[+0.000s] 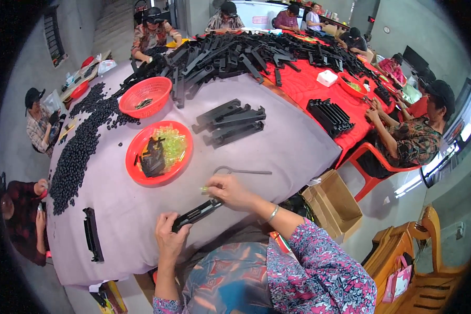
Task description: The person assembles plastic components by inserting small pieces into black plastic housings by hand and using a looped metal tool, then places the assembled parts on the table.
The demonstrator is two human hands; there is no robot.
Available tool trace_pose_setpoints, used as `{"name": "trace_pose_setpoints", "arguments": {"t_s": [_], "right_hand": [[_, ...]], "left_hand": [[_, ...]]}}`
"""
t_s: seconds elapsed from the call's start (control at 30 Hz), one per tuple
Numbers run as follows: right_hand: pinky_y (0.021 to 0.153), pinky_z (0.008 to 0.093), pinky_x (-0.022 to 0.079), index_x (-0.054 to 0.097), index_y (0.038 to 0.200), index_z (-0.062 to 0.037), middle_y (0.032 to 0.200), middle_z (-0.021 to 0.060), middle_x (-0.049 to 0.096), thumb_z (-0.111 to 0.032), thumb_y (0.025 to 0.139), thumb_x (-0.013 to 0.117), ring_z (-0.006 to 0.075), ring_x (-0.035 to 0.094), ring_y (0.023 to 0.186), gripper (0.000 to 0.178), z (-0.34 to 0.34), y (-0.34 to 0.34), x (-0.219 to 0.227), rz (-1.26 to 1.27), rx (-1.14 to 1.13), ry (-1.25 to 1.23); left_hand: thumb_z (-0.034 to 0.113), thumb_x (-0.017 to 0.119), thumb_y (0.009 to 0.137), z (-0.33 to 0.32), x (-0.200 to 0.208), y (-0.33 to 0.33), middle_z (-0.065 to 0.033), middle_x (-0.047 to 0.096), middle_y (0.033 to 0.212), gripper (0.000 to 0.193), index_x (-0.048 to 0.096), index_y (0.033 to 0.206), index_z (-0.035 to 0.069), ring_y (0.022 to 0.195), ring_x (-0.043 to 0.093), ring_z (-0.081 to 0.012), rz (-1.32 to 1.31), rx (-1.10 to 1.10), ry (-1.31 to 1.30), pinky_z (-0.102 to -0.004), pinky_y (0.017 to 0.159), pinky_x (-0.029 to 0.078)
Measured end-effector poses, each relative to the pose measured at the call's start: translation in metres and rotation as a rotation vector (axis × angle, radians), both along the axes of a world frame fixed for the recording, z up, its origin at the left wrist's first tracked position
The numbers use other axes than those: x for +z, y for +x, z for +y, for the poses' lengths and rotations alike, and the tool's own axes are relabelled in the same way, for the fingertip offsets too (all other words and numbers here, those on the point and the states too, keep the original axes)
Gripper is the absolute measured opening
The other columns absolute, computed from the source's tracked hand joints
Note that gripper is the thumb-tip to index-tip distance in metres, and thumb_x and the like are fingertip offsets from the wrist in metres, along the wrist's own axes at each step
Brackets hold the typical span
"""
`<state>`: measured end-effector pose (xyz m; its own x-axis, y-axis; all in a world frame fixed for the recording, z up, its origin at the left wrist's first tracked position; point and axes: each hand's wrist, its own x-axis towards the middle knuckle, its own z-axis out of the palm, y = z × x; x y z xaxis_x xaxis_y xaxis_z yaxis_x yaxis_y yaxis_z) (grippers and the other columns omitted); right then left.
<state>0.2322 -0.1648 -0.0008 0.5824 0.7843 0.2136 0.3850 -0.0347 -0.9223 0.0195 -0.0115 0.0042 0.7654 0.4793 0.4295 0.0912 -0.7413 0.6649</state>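
Observation:
My left hand (170, 238) grips one end of a long black plastic housing (196, 214) with a slot along it, tilted up to the right near the table's front edge. Over its far end is my right hand (231, 191), fingers pinched on a small yellow-green translucent piece (204, 189). Just beyond that hand lies a grey metal rod with a looped end (246, 171). A red plate (133, 170) farther off holds more translucent yellow-green pieces (171, 144) and thin black parts (153, 158). Several black housings (230, 123) lie together behind.
A red basket (146, 96) stands beyond the plate. Small black parts (76, 157) spread at the left, near a lone black housing (92, 235). A big housing heap (230, 57) covers the far side. Several people sit around; a cardboard box (332, 204) is at right.

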Motion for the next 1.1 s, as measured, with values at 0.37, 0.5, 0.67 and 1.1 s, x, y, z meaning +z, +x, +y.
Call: {"name": "trace_pose_setpoints", "arguments": {"t_s": [0.37, 0.5, 0.67, 1.1], "right_hand": [[0.065, 0.0350, 0.051, 0.069, 0.098, -0.0028, 0.080, 0.0137, 0.067, -0.015, 0.089, 0.066, 0.0212, 0.065, 0.071, 0.016, 0.006, 0.004, -0.003, 0.030, 0.029, 0.029], [0.063, 0.0349, 0.050, 0.070, 0.098, -0.0028, 0.077, 0.0135, 0.065, -0.017, 0.089, 0.065, 0.0205, 0.063, 0.068, 0.017, 0.002, 0.000, -0.004, -0.024, -0.009, 0.000], [0.062, 0.0324, 0.048, 0.069, 0.096, -0.0003, 0.073, 0.0093, 0.062, -0.016, 0.090, 0.066, 0.0148, 0.058, 0.067, 0.017, -0.003, 0.002, -0.009, 0.032, -0.009, -0.017], [0.076, 0.0221, 0.045, 0.067, 0.102, 0.0020, 0.091, -0.0015, 0.062, -0.006, 0.096, 0.062, 0.0070, 0.054, 0.084, 0.011, -0.004, 0.021, -0.001, 0.017, -0.042, -0.098]], "left_hand": [[0.009, 0.082, 0.064, 0.002, 0.003, 0.004, -0.0127, 0.061, 0.092, 0.036, 0.067, 0.095, -0.001, 0.087, 0.059, -0.0316, 0.002, 0.011, 0.004, -0.0408, 0.077, 0.049], [0.011, 0.082, 0.064, 0.000, 0.004, 0.000, -0.0129, 0.061, 0.093, 0.036, 0.067, 0.095, 0.000, 0.088, 0.059, -0.0318, 0.029, 0.008, 0.026, -0.0409, 0.077, 0.049], [0.017, 0.083, 0.067, -0.001, -0.004, -0.001, -0.0133, 0.063, 0.095, 0.037, 0.068, 0.097, 0.001, 0.088, 0.060, -0.0329, 0.012, -0.033, 0.039, -0.0420, 0.077, 0.050], [0.026, 0.079, 0.067, 0.005, -0.024, 0.012, -0.0111, 0.057, 0.093, 0.034, 0.068, 0.093, 0.007, 0.096, 0.057, -0.0319, -0.123, 0.013, 0.136, -0.0439, 0.083, 0.048]]}}
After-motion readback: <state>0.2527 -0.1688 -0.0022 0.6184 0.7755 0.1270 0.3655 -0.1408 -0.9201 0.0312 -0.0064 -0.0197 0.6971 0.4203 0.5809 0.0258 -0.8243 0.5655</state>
